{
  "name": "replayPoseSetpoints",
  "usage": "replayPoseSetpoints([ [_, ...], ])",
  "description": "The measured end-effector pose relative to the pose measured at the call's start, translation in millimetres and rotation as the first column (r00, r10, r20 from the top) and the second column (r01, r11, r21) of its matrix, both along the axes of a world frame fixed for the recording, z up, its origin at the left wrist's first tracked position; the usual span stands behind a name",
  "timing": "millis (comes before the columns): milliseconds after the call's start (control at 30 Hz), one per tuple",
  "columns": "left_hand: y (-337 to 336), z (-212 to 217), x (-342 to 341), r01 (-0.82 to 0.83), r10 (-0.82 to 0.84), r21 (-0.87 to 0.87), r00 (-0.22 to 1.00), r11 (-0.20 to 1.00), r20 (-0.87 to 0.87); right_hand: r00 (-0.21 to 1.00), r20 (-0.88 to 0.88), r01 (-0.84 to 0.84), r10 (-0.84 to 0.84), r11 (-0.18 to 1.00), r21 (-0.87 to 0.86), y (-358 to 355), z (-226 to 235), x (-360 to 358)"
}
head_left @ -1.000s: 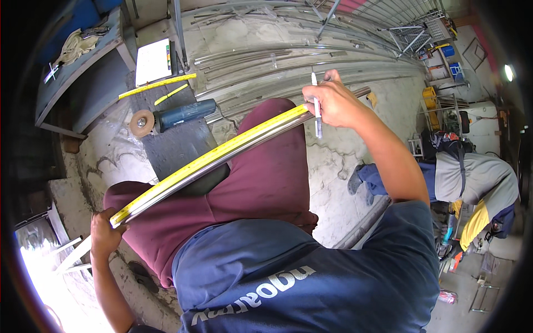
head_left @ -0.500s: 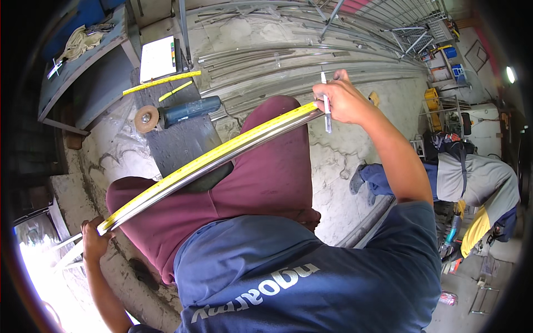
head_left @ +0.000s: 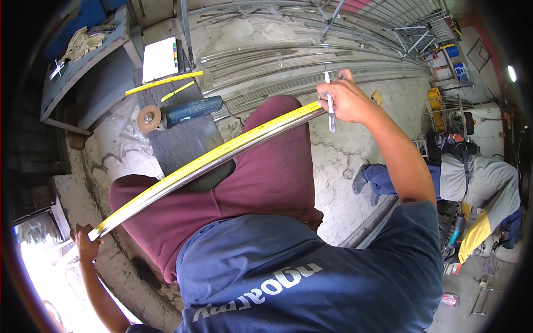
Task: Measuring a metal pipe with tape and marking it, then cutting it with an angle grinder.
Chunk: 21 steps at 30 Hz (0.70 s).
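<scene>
A yellow measuring tape (head_left: 233,145) and a shiny metal tube (head_left: 266,136) lie lengthwise together, slanting from the lower left of the frame up to just right of the upper centre, across the maroon trousers (head_left: 266,177) of the seated person. At the lower left, the left hand (head_left: 86,244) has its grip closed on the near end of the tape; how much of the tube it also takes in is too small to tell. Right of the upper centre, the right hand (head_left: 347,99) keeps its grip clamped on a white pen (head_left: 331,105), which crosses the fingers nearly upright, close beside the far end of tape and tube. In the upper left, a dark tabletop (head_left: 186,149) carries a blue angle grinder (head_left: 191,110) with a brown disc (head_left: 149,118), a yellow marker (head_left: 177,91), a yellow strip (head_left: 165,83) and a white pad (head_left: 159,60). Metal rods (head_left: 288,58) spread over the floor (head_left: 338,150) along the upper centre, and a co-worker (head_left: 480,177) in grey bends over at the right edge.
</scene>
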<state>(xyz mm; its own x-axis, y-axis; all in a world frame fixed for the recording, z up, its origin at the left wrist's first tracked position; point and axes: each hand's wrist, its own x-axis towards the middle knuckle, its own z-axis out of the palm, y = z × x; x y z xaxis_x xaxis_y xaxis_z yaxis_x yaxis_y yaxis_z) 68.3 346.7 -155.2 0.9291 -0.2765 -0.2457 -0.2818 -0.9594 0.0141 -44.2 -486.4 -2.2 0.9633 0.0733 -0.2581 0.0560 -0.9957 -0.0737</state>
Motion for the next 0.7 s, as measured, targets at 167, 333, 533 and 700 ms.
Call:
replayPoseSetpoints([
  [167, 26.1, -6.1, 3.3, -0.055, 0.054, 0.023, 0.998, 0.998, 0.041, 0.997, 0.052, -0.055, 0.055, 0.998, 0.01, -1.7, 2.0, -2.4],
  [333, 43.5, -11.1, 4.2, -0.102, 0.101, 0.051, 0.995, 0.993, 0.015, 0.999, 0.031, -0.021, 0.021, 1.0, -0.002, -5.9, 1.1, -4.1],
  [533, 47.7, -16.2, 11.1, -0.114, 0.115, 0.067, 0.993, 0.991, -0.018, 0.996, 0.074, -0.047, 0.046, 0.999, 0.017, -13.1, -1.7, -5.5],
  [700, 57.1, -21.2, 13.4, -0.1, 0.102, 0.058, 0.994, 0.993, -0.03, 0.995, 0.082, -0.05, 0.047, 0.998, 0.035, -9.3, -0.1, -3.1],
])
